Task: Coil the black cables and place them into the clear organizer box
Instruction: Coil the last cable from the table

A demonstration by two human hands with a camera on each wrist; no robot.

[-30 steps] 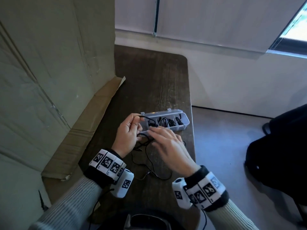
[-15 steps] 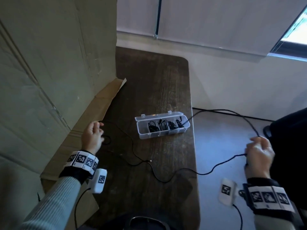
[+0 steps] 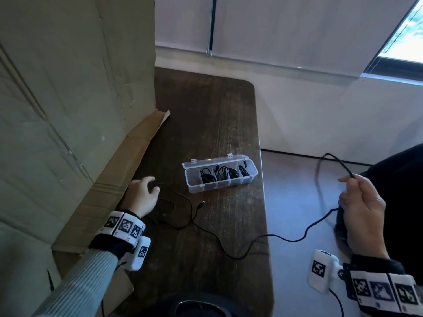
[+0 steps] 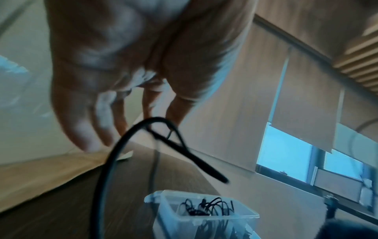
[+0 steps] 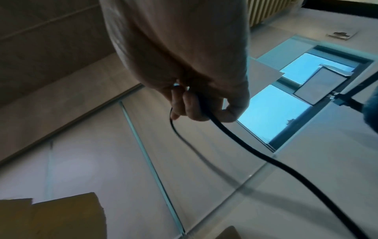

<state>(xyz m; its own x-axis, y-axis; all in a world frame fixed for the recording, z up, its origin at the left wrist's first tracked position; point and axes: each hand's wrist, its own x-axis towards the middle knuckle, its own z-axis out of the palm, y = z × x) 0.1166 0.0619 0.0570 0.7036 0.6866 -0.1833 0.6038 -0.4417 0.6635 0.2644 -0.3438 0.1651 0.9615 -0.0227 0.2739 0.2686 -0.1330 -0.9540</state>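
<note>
A clear organizer box (image 3: 229,186) stands open on the dark wooden table (image 3: 206,106), with coiled black cables (image 3: 219,173) in its compartments. One long black cable (image 3: 239,257) trails from my left hand (image 3: 142,195) across the table and off its right edge to my right hand (image 3: 361,202). My right hand (image 5: 196,105) grips it beside the table, and a loop arches above the fingers. My left hand (image 4: 114,113) hovers left of the box (image 4: 204,223) with fingers straight. A cable loop (image 4: 143,124) sits at its fingertips. A small plug (image 3: 201,203) lies on the table.
A large cardboard sheet (image 3: 68,110) stands along the table's left side, its flap (image 3: 128,161) lying on the tabletop. The table's right edge runs close past the box, with grey floor (image 3: 297,191) beyond. A dark shape (image 3: 402,179) sits at the far right.
Both hands left the box and spread apart, stretching the cable out. Since half a second ago the left hand's fingers have straightened, and the right hand has lifted a little.
</note>
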